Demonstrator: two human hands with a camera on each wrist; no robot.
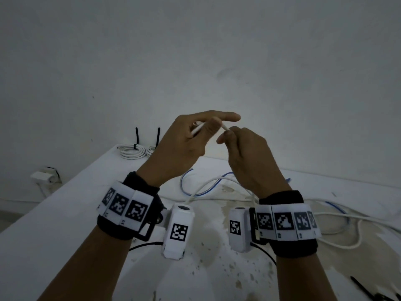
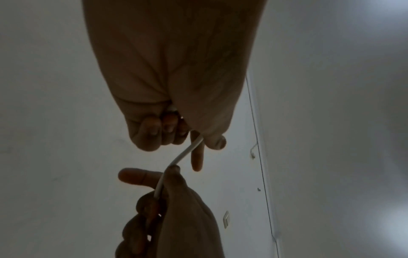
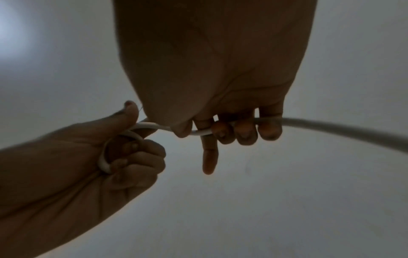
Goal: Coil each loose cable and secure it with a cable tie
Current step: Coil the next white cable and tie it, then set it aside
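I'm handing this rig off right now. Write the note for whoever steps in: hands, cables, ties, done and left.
Left hand: grips the first small loop of a white cable, raised above the table.
Right hand: holds the same cable, feeding it across; the rest trails down to the table.
Done: two white coils tied with black ties, at the table's far left.
Left: finish coiling and tie this cable; a blue cable and more white cable lie loose on the table. Spare black ties lie near right.
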